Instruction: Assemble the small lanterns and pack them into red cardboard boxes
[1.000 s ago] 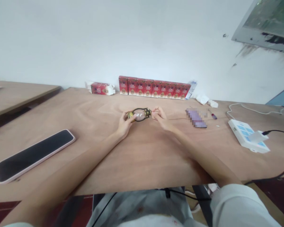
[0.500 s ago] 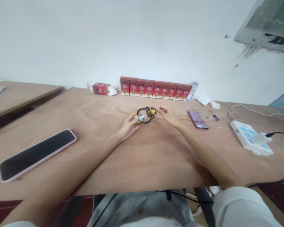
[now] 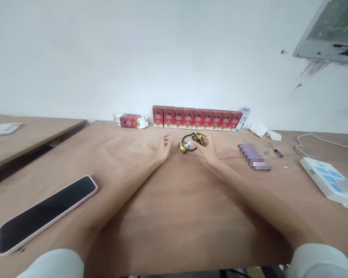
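Note:
A small lantern with a clear globe, gold-coloured base and cap, and a dark wire frame lies tilted over the table. My right hand grips it from the right, thumb across the globe and fingers by the cap. To the left of the lantern, my left hand is empty, with its fingers apart and a gap between it and the base. Whether the lantern touches the table, I cannot tell.
Red boxes stand in a row against the wall, beside an opened red box. A large phone lies at left; another phone, a screwdriver, crumpled tissue and a power strip are at right.
The lantern has passed from my left hand to my right hand. My left hand has let go and drawn away to the left. The camera view has shifted.

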### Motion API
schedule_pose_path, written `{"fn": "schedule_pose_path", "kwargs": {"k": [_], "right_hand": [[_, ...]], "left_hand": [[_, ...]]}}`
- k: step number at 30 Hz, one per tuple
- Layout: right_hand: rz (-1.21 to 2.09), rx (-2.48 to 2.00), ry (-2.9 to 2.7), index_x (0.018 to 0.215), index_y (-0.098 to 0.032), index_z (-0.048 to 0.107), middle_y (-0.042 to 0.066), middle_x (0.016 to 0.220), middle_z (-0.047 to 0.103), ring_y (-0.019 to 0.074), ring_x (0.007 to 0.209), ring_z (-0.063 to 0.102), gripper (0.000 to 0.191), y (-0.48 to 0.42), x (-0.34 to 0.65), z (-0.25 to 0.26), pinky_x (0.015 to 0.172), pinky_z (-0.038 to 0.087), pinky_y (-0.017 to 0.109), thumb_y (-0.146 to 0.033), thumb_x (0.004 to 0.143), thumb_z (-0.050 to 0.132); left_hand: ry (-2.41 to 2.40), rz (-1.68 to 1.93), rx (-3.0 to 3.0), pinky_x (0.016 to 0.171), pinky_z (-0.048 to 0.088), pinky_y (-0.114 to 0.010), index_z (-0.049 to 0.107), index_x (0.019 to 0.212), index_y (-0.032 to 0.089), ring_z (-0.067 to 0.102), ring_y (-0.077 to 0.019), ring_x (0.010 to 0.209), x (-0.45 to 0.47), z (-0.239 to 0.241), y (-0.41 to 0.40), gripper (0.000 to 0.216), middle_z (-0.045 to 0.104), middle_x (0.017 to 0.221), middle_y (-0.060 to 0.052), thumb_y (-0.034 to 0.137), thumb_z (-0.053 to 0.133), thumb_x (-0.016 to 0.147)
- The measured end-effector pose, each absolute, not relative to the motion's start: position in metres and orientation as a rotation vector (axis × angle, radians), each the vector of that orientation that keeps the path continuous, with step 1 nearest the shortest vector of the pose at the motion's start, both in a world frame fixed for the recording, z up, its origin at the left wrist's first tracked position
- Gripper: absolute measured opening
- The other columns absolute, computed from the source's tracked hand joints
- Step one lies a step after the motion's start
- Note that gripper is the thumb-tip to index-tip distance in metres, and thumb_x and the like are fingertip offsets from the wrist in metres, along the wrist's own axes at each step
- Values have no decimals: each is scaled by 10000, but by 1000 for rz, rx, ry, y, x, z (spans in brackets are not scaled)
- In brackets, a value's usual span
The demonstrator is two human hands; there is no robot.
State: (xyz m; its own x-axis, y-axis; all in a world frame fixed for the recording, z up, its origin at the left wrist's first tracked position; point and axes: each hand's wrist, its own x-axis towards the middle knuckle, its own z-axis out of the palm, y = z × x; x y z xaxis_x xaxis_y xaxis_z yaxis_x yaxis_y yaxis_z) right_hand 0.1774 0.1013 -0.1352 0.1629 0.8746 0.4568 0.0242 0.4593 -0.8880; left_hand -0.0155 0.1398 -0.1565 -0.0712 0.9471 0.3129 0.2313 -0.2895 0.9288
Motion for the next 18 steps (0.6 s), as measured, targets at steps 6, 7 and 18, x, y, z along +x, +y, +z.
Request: {"fn": "schedule_pose_path", "kwargs": {"k": [6, 7, 18], "right_hand": [[421, -1130, -1479, 1117, -213, 556, 66, 1036, 663, 207, 899, 621, 483, 110, 208, -115, 807, 480, 388, -377, 681, 685], [366, -1179, -1502, 1133, -213, 554, 67, 1028, 664, 209, 881, 618, 490, 109, 212, -115, 788, 481, 388, -387, 692, 676], [-225, -1276, -1792, 1292, -171, 410, 162, 1176, 562, 306, 1074, 520, 569, 100, 223, -146, 898, 409, 505, -443, 810, 545]], "left_hand": [[1971, 1308, 2027, 1102, 150, -559, 558, 1135, 79, 208, -378, 1347, -103, -141, 197, 410, 352, 1428, -175, 145, 489, 736], [2079, 1187, 2172, 1094, 167, -560, 603, 1079, 90, 223, -381, 1340, -116, -141, 204, 368, 366, 1430, -157, 156, 476, 741], [2123, 396, 2767, 1059, 33, -648, 651, 1093, 148, 131, -346, 1389, -142, -138, 254, 401, 435, 1406, -109, 228, 373, 816]]}}
